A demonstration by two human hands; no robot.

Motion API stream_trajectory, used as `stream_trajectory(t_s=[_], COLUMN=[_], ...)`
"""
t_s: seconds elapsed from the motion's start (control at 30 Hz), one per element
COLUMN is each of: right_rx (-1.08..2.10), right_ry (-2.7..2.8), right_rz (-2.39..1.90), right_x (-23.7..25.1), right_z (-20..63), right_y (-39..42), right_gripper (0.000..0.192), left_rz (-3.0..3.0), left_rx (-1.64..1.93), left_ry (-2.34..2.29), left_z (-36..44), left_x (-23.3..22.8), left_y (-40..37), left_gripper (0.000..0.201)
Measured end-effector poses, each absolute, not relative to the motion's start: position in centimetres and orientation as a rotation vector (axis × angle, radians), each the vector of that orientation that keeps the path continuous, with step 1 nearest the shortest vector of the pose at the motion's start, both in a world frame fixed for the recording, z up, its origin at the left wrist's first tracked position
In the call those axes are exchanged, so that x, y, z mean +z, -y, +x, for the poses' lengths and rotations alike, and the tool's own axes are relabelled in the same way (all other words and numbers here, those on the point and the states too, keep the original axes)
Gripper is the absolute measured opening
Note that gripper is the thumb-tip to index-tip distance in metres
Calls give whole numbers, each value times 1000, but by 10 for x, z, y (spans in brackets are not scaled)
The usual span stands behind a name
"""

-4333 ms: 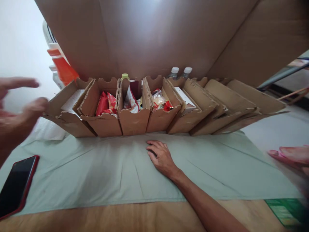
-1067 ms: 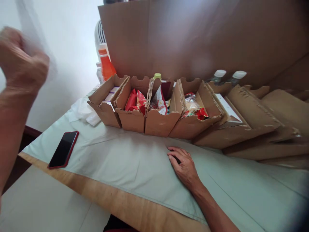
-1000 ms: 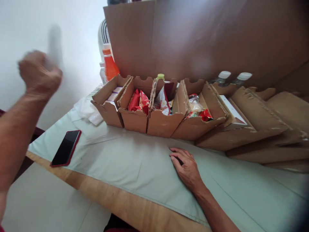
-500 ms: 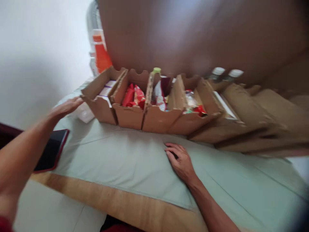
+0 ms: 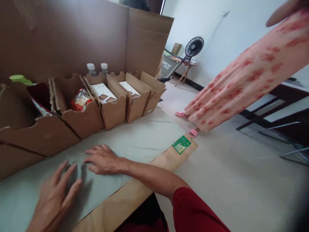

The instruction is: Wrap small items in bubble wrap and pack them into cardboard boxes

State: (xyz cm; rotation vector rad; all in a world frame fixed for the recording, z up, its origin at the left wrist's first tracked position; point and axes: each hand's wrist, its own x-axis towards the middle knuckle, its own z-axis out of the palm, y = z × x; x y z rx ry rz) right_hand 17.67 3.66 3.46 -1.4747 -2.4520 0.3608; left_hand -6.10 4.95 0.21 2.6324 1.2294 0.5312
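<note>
My left hand [image 5: 56,195] is over the pale green cloth [image 5: 145,138], fingers spread and slightly blurred, holding nothing. Just beyond it my right hand [image 5: 102,159] rests palm down on the cloth, fingers apart and empty. Behind both hands runs a row of cardboard boxes. The nearest box [image 5: 38,135] holds a dark red and white packet [image 5: 43,100]. In the box beside it [image 5: 84,124] is a clear and red snack packet [image 5: 81,100]. A white carton [image 5: 103,91] sits in the following box, and another white carton [image 5: 129,88] stands in the one after that.
A tall cardboard panel [image 5: 96,35] rises behind the boxes, with two white-capped bottles [image 5: 91,68] before it. At right stands a person in a pink floral skirt [image 5: 241,87]. A black fan [image 5: 194,46] is farther back. The table's wooden edge [image 5: 166,161] bears a green label [image 5: 181,145].
The view has swung right, bringing the person and the fan into sight. My left hand has left the leftmost box and come over the cloth near my right hand.
</note>
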Motion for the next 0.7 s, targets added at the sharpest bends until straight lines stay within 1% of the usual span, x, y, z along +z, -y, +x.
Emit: stream_trajectory(t_s=[0.07, 0.1, 0.13, 0.23, 0.33, 0.37, 0.4, 0.5, 0.6, 0.7], right_rx=[285, 218, 91, -144, -377, -395, -403, -386, -399, -298], right_ry=[2491, 2440, 2309, 1920, 1624, 1639, 1686, 1880, 1997, 2181], right_rz=[-1413, -1451, -1592, -1894, -2150, -2219, -2281, -2365, -2345, -2306], right_x=[60, 76, 92, 139, 165, 168, 170, 172, 175, 184], right_z=[205, 226, 251, 340, 421, 441, 457, 482, 482, 466], right_y=[-23, -18, -14, -15, -36, -44, -52, -62, -49, -28], right_gripper=[18, 19, 21, 41, 58, 57, 51, 27, 22, 17], left_rz=[2690, 2721, 2753, 2823, 2850, 2853, 2859, 2876, 2883, 2861], left_rx=[460, 410, 357, 307, 272, 262, 260, 269, 284, 294], left_ry=[-1201, -1200, -1207, -1225, -1221, -1226, -1228, -1221, -1215, -1242], left_z=[-45, -38, -32, -24, -27, -28, -28, -27, -25, -24], left_x=[-12, -17, -20, -22, -17, -16, -15, -16, -17, -16], left_y=[-38, -35, -32, -26, -23, -23, -23, -23, -24, -24], left_gripper=[69, 70, 70, 73, 75, 75, 76, 77, 76, 77])
